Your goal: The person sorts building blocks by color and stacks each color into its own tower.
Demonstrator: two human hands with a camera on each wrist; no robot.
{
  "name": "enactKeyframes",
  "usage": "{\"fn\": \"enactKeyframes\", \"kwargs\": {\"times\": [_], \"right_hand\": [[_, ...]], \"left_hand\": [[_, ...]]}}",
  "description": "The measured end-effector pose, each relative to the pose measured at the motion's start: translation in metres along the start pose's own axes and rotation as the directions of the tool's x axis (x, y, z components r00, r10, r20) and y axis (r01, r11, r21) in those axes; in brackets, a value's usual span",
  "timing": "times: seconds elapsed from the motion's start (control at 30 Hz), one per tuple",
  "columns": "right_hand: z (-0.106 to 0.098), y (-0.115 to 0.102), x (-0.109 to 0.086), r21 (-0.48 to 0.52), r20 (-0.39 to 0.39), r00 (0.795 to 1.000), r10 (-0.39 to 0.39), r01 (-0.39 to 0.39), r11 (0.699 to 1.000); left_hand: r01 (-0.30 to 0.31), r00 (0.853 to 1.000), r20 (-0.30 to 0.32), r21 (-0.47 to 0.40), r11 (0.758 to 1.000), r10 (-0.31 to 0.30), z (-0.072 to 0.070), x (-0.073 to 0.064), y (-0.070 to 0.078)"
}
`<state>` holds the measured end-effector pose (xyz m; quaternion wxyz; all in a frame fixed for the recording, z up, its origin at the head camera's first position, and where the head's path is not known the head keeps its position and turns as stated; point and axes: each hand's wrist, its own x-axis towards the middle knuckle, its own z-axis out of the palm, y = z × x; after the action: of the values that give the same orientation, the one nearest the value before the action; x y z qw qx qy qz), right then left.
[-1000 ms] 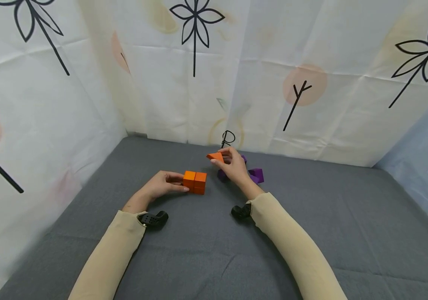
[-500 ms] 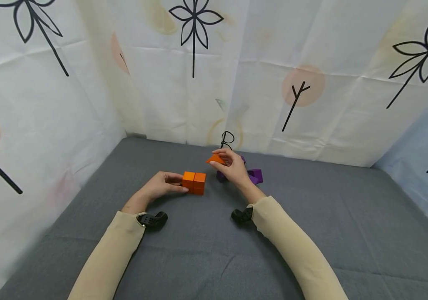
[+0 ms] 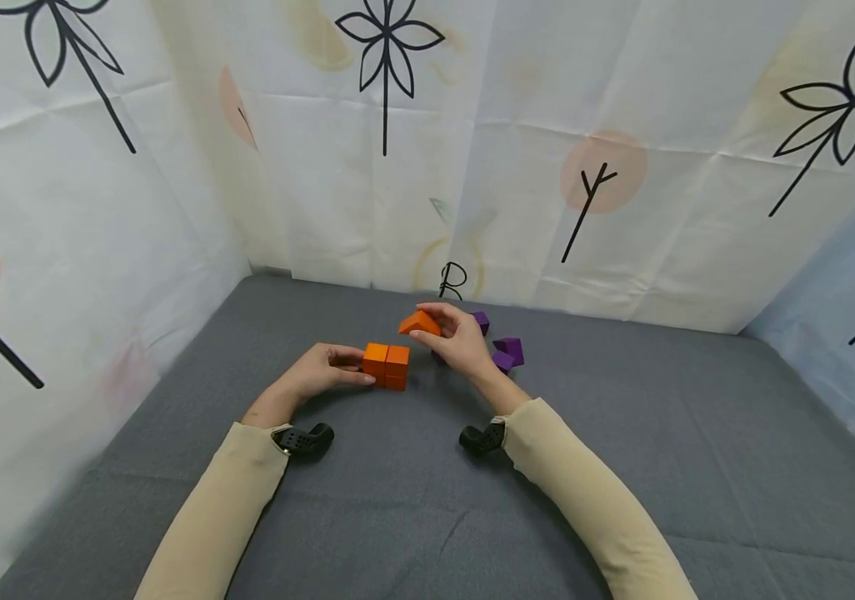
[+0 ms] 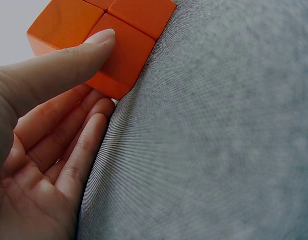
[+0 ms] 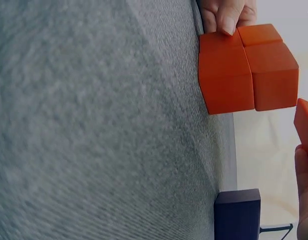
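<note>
Orange cubes [image 3: 386,367] stand stacked two high and two wide on the grey cloth. My left hand [image 3: 317,371] holds the stack at its left side. In the left wrist view the thumb lies across the front of a lower cube [image 4: 124,55], with the other fingers behind it. Between the thumb and fingers of my right hand [image 3: 459,340] is an orange wedge-shaped block [image 3: 421,323], held in the air behind and right of the stack. The right wrist view catches only part of this block [image 5: 304,125] at its edge, apart from the cubes.
Several purple blocks [image 3: 510,350] lie on the cloth beside and behind my right hand, partly hidden by it. A dark block [image 5: 237,215] shows low in the right wrist view. White patterned fabric [image 3: 517,192] hangs behind the grey table [image 3: 367,500].
My right hand has come slightly left and nearer with the orange wedge block, which has turned a little. More of the purple blocks shows. My left hand stays at the stack.
</note>
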<state>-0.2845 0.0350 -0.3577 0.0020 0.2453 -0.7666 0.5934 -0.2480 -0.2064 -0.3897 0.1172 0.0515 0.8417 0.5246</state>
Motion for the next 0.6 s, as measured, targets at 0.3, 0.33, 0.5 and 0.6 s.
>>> {"fn": "enactKeyframes", "kwargs": {"times": [0.3,0.33,0.5,0.6], "right_hand": [[0.007,-0.005,-0.005,-0.055,0.031,0.999,-0.045,0.046,0.997],[0.008,-0.005,-0.006,-0.056,0.033,0.999,-0.038,0.039,0.998],[0.012,-0.006,-0.006,-0.059,0.053,0.998,-0.032,0.035,0.998],[0.015,-0.008,-0.007,-0.048,0.070,0.996,-0.055,0.058,0.997]], "left_hand": [[-0.004,1.000,0.012,-0.007,1.000,0.004,-0.001,0.000,0.000],[-0.003,1.000,0.013,-0.008,1.000,0.003,-0.001,0.000,0.000],[-0.010,1.000,0.019,-0.009,1.000,0.010,-0.001,0.000,-0.001],[-0.017,1.000,0.024,-0.010,1.000,0.017,-0.001,0.000,-0.001]]}}
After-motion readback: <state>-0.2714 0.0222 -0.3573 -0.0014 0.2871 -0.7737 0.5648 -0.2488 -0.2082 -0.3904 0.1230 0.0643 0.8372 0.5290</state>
